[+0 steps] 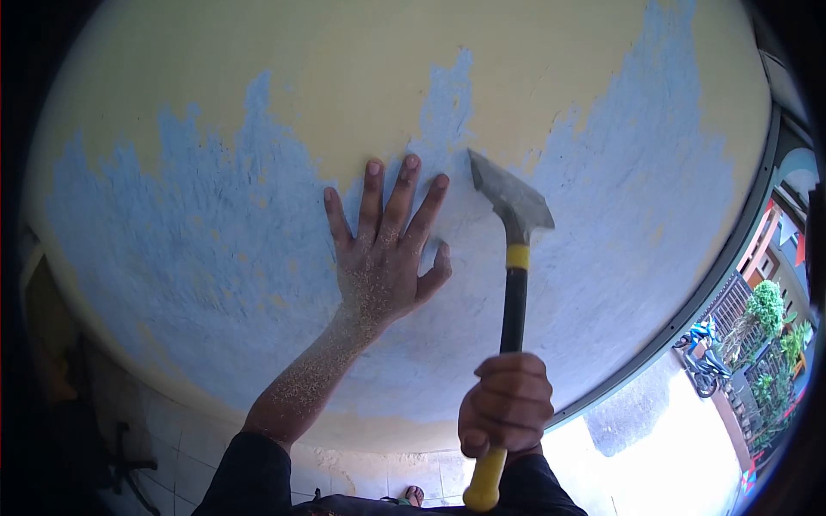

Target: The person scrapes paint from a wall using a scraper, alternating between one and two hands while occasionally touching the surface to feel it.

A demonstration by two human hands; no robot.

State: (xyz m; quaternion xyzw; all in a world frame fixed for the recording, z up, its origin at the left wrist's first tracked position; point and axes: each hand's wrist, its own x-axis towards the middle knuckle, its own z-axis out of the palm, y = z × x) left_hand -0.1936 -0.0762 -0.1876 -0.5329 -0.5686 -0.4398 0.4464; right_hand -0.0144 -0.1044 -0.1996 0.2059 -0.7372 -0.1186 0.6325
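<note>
My left hand (385,265) lies flat against the wall (594,249) with its fingers spread. Pale flakes of dust cover its back and the forearm. Just right of it, a long-handled scraper (514,301) stands upright, its wide metal blade at the wall near a patch of yellow paint (370,77). My right hand (508,402) is closed round the lower handle, and the yellow grip end sticks out below the fist. Bluish-grey surface shows in ragged patches where the yellow coat is gone.
Pale floor tiles (379,473) with scattered flakes lie below, and a sandalled foot (415,494) shows there. A dark frame edge (723,284) bounds the wall at right. Outside stand a blue motorbike (705,359) and green plants (766,305) by a fence.
</note>
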